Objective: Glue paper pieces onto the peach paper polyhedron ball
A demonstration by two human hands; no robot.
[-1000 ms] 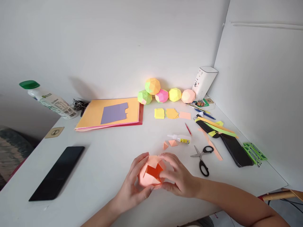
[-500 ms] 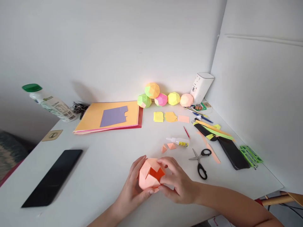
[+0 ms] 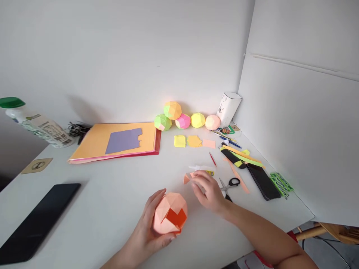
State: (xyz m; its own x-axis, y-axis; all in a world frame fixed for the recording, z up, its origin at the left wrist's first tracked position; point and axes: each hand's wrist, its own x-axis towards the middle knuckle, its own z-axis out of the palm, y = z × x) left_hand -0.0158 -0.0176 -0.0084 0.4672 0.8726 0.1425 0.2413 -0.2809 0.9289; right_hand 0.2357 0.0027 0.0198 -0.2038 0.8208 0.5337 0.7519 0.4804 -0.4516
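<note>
My left hand (image 3: pixel 154 226) is wrapped round the side of a peach faceted paper ball (image 3: pixel 171 203). The ball has a jagged opening facing up and right that shows its orange inside. My right hand (image 3: pixel 209 190) is away from the ball, over the small folded peach paper pieces, thumb and fingertips apart. One folded paper piece (image 3: pixel 186 179) lies just left of its fingertips; a second is partly covered by them. Behind the hand lies a white glue bottle (image 3: pixel 200 168), partly hidden. Scissors with black handles (image 3: pixel 234 182) lie right of the hand, partly behind the wrist.
Finished paper balls (image 3: pixel 198 120) stand along the wall behind small paper stacks (image 3: pixel 194 141). A folder with purple paper (image 3: pixel 125 140) is back left, beside a green-capped bottle (image 3: pixel 42 125). A black tablet-like slab (image 3: pixel 39 224) lies left; a phone (image 3: pixel 263 181) and paper strips lie right.
My right hand has let go of the paper ball and moved up and right to the folded pieces. The left hand keeps the ball. The view has shifted to the right.
</note>
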